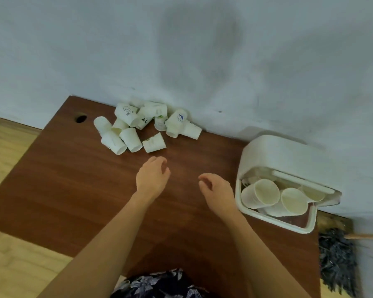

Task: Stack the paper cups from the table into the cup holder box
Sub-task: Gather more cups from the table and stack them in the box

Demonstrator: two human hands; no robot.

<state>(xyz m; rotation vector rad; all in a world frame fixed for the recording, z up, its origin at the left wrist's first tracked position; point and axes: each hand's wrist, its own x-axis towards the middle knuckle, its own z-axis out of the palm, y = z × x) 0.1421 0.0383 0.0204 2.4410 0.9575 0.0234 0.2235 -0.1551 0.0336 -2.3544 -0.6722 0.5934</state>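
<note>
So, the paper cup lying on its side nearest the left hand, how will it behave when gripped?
The nearest cup looks thin and already dented, so it probably crushes easily. Lying on its side, it may roll when nudged. It likely weighs almost nothing.

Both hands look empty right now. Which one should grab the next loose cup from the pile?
Left. The left hand hovers just short of the nearest tipped cup, holding nothing. The right hand sits nearer the cup holder box, farther from the pile.

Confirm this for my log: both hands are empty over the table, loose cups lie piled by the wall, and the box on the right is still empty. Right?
Not quite. The box is not empty: the head view shows cups already inside. The rest holds: the left hand and right hand hold nothing above the table, and the loose cups lie by the wall.
</note>
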